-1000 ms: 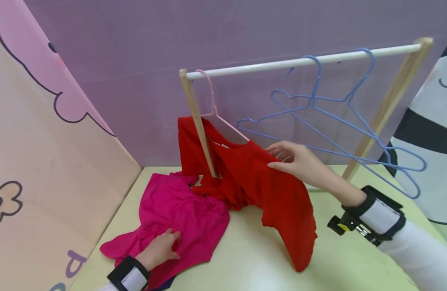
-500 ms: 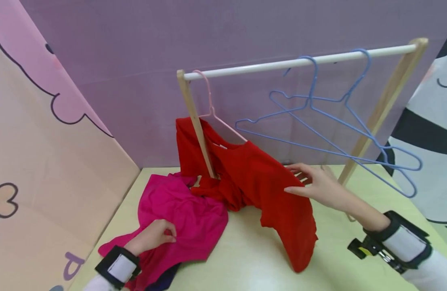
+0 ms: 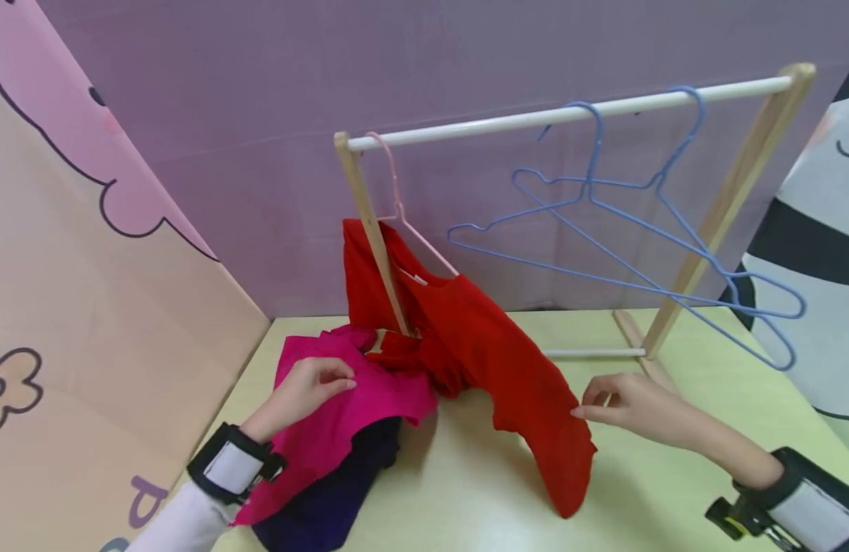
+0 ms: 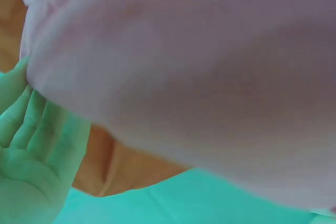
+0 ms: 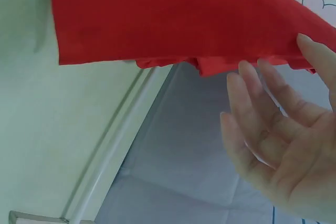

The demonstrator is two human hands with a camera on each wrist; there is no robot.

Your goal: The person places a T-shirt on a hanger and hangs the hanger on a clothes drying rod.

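A red short-sleeved shirt (image 3: 479, 337) hangs slanted from a pink hanger (image 3: 399, 207) near the rack's left post. Beside its lower right edge is my right hand (image 3: 627, 402), thumb tip at the cloth. In the right wrist view the fingers (image 5: 247, 108) are spread and fairly straight, tips right at the red edge. My left hand (image 3: 310, 391) pinches a bright pink garment (image 3: 369, 399) between thumb and fingers and lifts part of it. Under it lies a dark navy cloth (image 3: 327, 498). The left wrist view, oddly tinted, shows pinched cloth (image 4: 157, 66) filling most of the frame.
A small clothes rack with a white rail (image 3: 493, 123) and wooden posts (image 3: 735, 207) stands at the back of the pale yellow table (image 3: 479, 491). Two blue hangers (image 3: 590, 184) hang on its right part. A purple backdrop (image 3: 258, 153) and a patterned left panel (image 3: 86, 307) enclose the table.
My right hand has moved down and right along the red shirt's edge. My left hand has taken hold of the pink garment and lifted it, exposing more navy cloth. The red shirt has shifted slightly.
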